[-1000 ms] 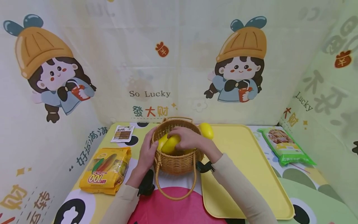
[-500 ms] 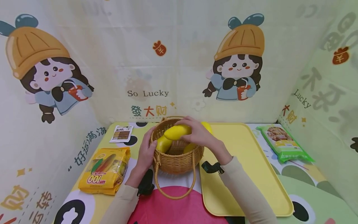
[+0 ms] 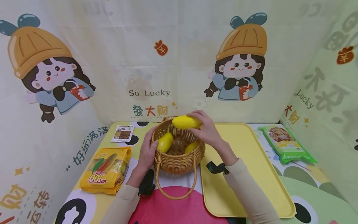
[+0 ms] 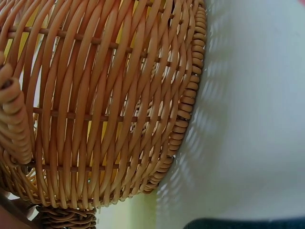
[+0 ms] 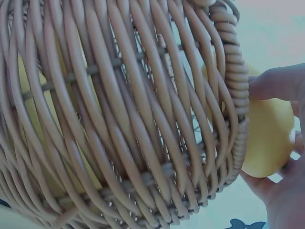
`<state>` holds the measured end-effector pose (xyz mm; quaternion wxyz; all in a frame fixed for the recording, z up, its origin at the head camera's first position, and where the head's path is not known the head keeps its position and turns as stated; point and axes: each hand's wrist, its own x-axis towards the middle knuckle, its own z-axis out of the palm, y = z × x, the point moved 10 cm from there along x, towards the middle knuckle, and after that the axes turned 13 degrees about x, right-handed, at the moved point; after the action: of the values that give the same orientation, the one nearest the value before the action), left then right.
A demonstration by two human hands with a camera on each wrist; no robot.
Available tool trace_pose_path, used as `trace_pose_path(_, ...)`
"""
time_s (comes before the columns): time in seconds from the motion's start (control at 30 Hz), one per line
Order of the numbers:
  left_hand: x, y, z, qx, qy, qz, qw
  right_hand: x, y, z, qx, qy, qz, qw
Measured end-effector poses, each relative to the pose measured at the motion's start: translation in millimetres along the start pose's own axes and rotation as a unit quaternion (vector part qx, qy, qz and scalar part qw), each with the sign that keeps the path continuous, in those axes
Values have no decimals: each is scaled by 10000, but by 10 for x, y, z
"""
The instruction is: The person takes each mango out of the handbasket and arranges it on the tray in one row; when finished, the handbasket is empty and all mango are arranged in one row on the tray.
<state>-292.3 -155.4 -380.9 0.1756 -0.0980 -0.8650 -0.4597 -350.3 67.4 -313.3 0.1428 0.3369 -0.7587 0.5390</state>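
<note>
A woven wicker basket (image 3: 177, 163) stands at the middle of the table, one handle hanging down its front. My left hand (image 3: 147, 149) grips the basket's left side, thumb at the rim. Above the basket's back right rim, my right hand (image 3: 206, 128) holds a smooth yellow mango (image 3: 184, 122) between thumb and fingers. Inside the basket lie a second mango (image 3: 165, 143) at the left and a third (image 3: 191, 147) at the right, partly hidden by the rim. In the right wrist view, the held mango (image 5: 269, 138) shows beyond the basket rim (image 5: 236, 95).
To the right of the basket is a yellow tray (image 3: 246, 174). Farther right lies a green snack packet (image 3: 286, 143). An orange candy bag (image 3: 104, 171) and a small white sachet (image 3: 122, 133) lie at left. A printed cloth wall (image 3: 181, 68) stands close behind.
My right hand has lifted a mango out of the basket and moved it up and to the right. The left hand has stayed on the basket. The yellow mango behind the right rim is now hidden.
</note>
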Motion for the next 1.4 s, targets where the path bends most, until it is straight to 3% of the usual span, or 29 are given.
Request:
trace_pose_path(0.47, 9, -30, -24, -26, 137, 8, 9999, -11, 104, -391, -151, 971, -326, 9946)
trace_pose_path(0.9, 8, -14, -30, -27, 126, 39, 9999, -86, 537, -694, -777, 1264, 253, 9886)
trace_pose_path(1.13, 6, -12, -9, 4, 104, 62, 9999, -153, 740, -795, -1213, 1182, 497, 9843)
trace_pose_path(1.4, 91, -363, 125, -23, 179, 92, 9998, -266, 997, -961, -1502, 1378, 844, 9754)
